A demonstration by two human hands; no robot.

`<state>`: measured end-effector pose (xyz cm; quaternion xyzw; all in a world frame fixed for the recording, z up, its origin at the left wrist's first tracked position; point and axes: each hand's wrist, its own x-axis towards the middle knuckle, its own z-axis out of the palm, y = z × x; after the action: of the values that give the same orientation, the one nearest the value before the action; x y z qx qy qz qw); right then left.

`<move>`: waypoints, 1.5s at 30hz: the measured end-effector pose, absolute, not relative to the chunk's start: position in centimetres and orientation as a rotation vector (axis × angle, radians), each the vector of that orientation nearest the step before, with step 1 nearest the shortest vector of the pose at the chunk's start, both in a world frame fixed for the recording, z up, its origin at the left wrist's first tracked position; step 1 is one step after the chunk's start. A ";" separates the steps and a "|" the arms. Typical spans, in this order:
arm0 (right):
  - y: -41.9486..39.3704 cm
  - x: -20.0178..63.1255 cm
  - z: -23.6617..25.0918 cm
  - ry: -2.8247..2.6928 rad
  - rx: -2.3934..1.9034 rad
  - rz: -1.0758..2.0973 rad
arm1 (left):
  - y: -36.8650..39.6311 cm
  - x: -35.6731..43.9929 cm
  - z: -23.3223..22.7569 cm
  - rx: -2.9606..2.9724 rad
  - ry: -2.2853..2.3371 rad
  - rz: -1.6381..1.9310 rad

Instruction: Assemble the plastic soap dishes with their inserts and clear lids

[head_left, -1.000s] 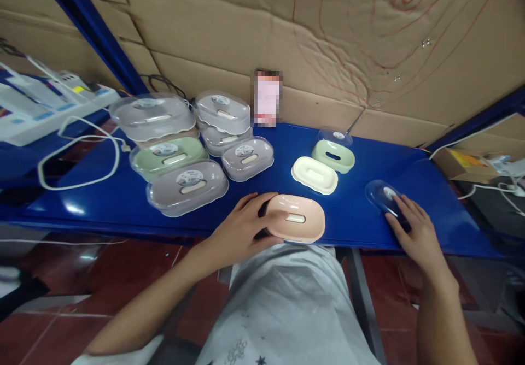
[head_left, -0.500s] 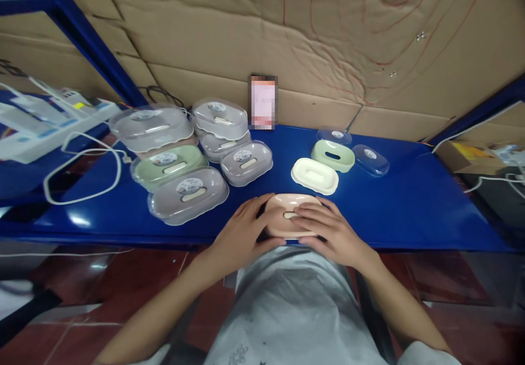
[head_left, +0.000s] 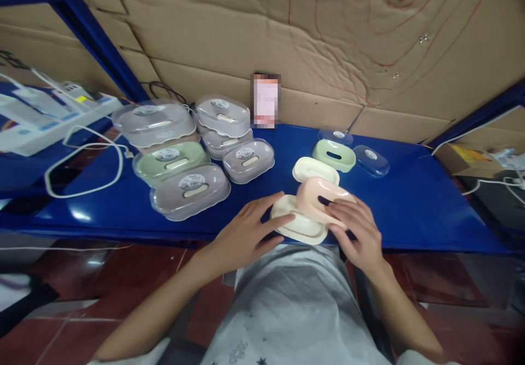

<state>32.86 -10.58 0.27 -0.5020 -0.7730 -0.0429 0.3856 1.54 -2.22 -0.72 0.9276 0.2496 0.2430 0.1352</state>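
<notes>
Item one: the pink oval plastic soap-dish tray (head_left: 322, 200), which you are lifting with your right hand (head_left: 356, 229), fingers curled closed around its near right edge and tilting it up so that its slotted face is turning towards you. Item two: the cream oval plastic base (head_left: 296, 224) beneath it, lying on the blue glossy table (head_left: 410, 206) at the near edge, at 6 o'clock of the layout; your left hand (head_left: 246, 234) is pressing on its left rim with fingers spread flat, not wrapped round anything, probably to be keeping the base from rising with the tray. The two parts are touching only at the tray's lower edge. Item three: a second cream oval tray (head_left: 315, 169) is lying just beyond, at 12 o'clock of the pink one, with a green oval slotted tray (head_left: 333, 155) further back and two clear plastic lids (head_left: 371, 160) beside it. Item four: a stack of clear-lidded soap boxes (head_left: 189, 189) is standing well apart at 10 o'clock, and a white looped cable (head_left: 84, 169) is lying at 9 o'clock. Against the frame half a second earlier, the pink tray is no longer sitting flat under both palms: it is now separating from the cream base, and your right hand is holding it from the side rather than covering it.
</notes>
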 end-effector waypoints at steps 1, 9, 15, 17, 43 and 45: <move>-11.3 33.6 0.1 -1.927 -1.334 -0.166 | -2.2 1.5 -0.6 2.702 0.681 0.695; -14.7 40.8 -1.5 -1.734 -1.902 -0.457 | -2.0 1.7 0.0 2.670 0.639 0.735; -8.6 44.5 -1.6 -1.697 -2.099 -0.476 | -2.1 1.6 0.1 2.664 0.646 0.740; -6.7 44.6 -1.0 -1.717 -2.156 -0.454 | -2.1 1.6 0.0 2.668 0.644 0.748; -14.0 42.9 -1.9 -1.963 -1.836 -0.508 | -1.8 -6.7 1.9 2.744 1.789 0.822; -12.9 42.0 -1.5 -1.909 -1.891 -0.552 | -2.3 -6.9 1.9 2.869 1.679 0.757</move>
<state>41.97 -12.88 -1.53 -0.6756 -0.6822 -0.1972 0.1981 -6.95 -2.32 1.93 0.8340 0.4881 0.2200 -0.1335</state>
